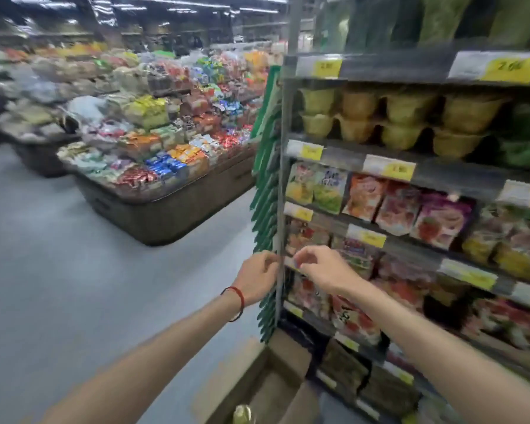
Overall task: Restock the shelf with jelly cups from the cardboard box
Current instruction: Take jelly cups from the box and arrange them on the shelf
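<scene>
Supermarket aisle, blurred. Cardboard box [288, 353] at 6 o'clock, one jelly cup [242, 414] showing inside. Left hand [257, 278], right hand [317, 267] at centre by shelf [410, 243] edge, fingers curled; grip unclear. Cups likely light, thin-walled, crushable: take by sides, gently.

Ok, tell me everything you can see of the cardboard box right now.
The cardboard box is plain brown and blurred, standing open on the grey floor beside the foot of the shelf, cut off by the view's bottom edge. Its flaps stand up around a shadowed inside. A small yellowish-green thing shows low in it; unidentifiable. The left hand and right hand are up at the shelf, not touching the box.
</scene>
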Demonstrator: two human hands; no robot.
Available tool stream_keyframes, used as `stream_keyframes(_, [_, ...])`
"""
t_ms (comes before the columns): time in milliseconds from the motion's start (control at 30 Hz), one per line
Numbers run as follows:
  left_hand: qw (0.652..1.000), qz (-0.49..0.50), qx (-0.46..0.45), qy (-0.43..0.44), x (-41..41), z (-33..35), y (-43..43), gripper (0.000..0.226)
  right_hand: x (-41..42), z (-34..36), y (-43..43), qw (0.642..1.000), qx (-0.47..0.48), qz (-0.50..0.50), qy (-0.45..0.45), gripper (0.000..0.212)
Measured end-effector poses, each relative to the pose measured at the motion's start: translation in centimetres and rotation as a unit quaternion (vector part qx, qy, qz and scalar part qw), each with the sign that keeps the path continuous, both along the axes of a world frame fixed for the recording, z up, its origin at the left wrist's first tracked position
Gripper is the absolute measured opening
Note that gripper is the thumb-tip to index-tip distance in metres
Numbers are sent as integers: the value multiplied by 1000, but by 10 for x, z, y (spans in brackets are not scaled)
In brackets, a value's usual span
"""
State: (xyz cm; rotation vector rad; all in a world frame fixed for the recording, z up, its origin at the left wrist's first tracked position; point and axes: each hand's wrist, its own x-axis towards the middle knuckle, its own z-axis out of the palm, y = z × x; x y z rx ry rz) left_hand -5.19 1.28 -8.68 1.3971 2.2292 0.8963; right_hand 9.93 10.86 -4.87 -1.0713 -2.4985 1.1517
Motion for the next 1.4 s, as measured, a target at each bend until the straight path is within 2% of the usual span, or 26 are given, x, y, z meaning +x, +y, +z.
stream_keyframes(267, [977, 162, -85, -110, -84, -125, -30, 28, -123, -136, 8, 979, -117, 147, -81, 26])
stream_keyframes(400, [945, 251, -119, -174, -100, -184, -44, 28, -165, -200, 6, 955, -173, 201, -131, 22])
stream_keyframes(533, [908, 321, -138, -230, -108, -244, -66, 28, -186, -267, -4, 941, -199, 214, -169, 23])
stream_keyframes(733, [845, 395, -187, -308, -108, -366, -98, 28, -192, -400, -37, 922, -200, 227, -243, 19])
stream_keyframes(900, [806, 407, -221, -368, -98, -490, -118, 29, -180, -533, -65, 905, -215, 216, -298, 23])
stream_keyframes(1067, [784, 399, -245, -408, -90, -615, -131, 8, -177, -662, -78, 897, -228, 148, -348, 31])
stream_keyframes(1167, [770, 396, -267, -424, -83, -684, -133, 14, -183, -732, -86, 898, -220, 109, -366, 37])
stream_keyframes(1267, [767, 389, -287, -422, -84, -750, -130, 24, -198, -801, -93, 905, -190, 114, -363, 42])
stream_keyframes(1400, [763, 389, -313, -412, -84, -822, -119, 34, -219, -883, -97, 903, -157, 100, -387, 59])
